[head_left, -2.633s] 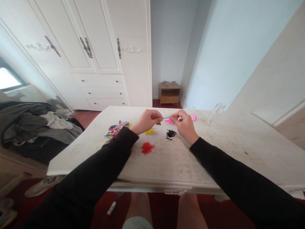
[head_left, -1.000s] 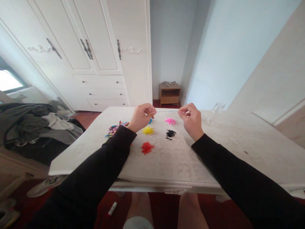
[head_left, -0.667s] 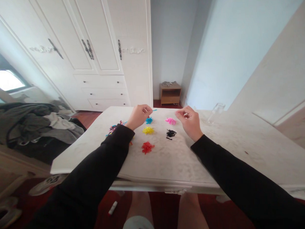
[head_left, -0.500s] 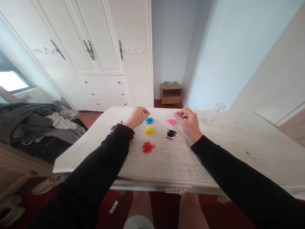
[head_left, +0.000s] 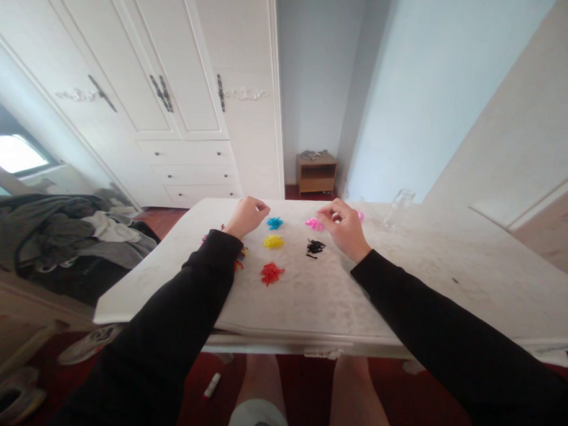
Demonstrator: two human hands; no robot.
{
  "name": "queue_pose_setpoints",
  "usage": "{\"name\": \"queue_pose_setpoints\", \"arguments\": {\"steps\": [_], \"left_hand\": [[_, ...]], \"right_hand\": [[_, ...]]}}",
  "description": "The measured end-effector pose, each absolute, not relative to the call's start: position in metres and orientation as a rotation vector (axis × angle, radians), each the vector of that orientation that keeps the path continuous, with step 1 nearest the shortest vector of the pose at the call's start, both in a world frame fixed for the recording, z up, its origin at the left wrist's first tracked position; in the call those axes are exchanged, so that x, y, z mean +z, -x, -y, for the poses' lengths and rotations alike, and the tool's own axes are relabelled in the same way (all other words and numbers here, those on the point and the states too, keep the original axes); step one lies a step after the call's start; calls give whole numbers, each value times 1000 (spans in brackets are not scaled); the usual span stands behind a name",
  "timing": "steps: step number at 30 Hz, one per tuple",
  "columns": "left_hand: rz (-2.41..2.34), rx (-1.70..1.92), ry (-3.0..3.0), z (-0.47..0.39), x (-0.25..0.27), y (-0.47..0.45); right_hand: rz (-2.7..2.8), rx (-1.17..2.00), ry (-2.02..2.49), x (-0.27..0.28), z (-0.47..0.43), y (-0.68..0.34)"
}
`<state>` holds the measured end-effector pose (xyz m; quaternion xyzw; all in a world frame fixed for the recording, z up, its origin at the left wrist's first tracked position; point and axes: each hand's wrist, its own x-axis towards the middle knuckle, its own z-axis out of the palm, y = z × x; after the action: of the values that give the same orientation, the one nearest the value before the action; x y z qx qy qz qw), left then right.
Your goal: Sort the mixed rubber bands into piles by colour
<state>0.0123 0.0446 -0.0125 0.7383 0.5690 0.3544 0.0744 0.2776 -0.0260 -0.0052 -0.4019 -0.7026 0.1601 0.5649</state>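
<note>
My left hand (head_left: pixel 247 217) is closed in a pinch, just left of the blue pile of small rubber bands (head_left: pixel 275 223); what sits between its fingertips is too small to make out. Beneath its wrist, a mixed-colour pile of bands (head_left: pixel 239 257) is partly hidden. My right hand (head_left: pixel 345 228) also pinches, its fingertips over the edge of the pink pile (head_left: pixel 313 224); I cannot see what they hold. A yellow pile (head_left: pixel 272 241) and a red pile (head_left: pixel 272 273) lie nearer to me, with a black pile (head_left: pixel 315 246) below the pink one.
A clear glass jar (head_left: pixel 399 208) stands at the right back of the white table (head_left: pixel 315 305). Something pink (head_left: pixel 360 216) shows behind my right hand. Clothes (head_left: pixel 75 233) are heaped at left, and a wardrobe (head_left: pixel 181 67) rises behind.
My left hand has drawn slightly left, away from the blue pile. The thin loop seen at its fingertips no longer shows. My right fingertips have come closer to the pink pile.
</note>
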Motion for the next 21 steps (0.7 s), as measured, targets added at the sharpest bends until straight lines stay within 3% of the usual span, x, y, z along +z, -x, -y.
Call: {"name": "queue_pose_setpoints", "arguments": {"steps": [8, 11, 14, 21], "left_hand": [[-1580, 1756, -1653, -44, 16, 9], [-1540, 1796, -1442, -39, 27, 22], [-1520, 1560, -1635, -27, 37, 35], [-1500, 579, -2186, 8, 45, 68]], "right_hand": [[1761, 254, 906, -6, 21, -281], [1790, 229, 905, -6, 19, -284], [1802, 226, 913, -5, 19, -286], [1827, 222, 918, -7, 15, -293]]}}
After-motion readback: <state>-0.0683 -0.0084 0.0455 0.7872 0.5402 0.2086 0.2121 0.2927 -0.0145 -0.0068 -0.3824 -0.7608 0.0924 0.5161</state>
